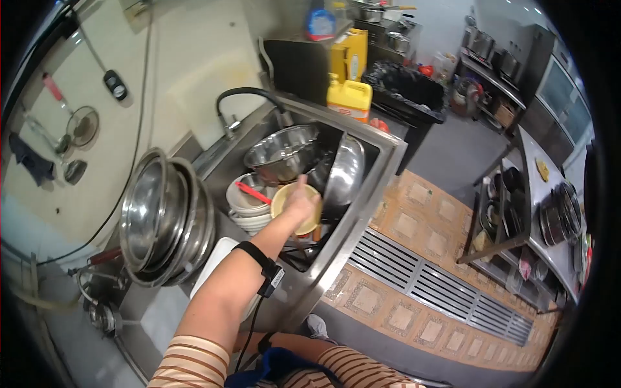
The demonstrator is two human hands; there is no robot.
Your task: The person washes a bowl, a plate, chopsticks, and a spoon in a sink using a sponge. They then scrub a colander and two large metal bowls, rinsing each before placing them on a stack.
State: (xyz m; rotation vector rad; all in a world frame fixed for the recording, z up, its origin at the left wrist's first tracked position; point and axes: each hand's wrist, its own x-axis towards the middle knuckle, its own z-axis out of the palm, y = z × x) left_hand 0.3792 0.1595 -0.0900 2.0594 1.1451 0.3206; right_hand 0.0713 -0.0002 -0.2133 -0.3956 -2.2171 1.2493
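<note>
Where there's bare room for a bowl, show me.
The table on the right, at its far end beyond the yellow item; a narrow steel strip between the stacked basins and white bowls. Crowded: the sink, around the left hand and yellow bowl.

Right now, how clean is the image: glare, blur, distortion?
Head view: strong fisheye bend, with corners going black; head view: bright highlights on the stacked metal bowls and the large tilted bowl in the sink; head view: left hand looks slightly soft, possibly motion blur, so finger detail over the yellow bowl is hard to read.
</note>
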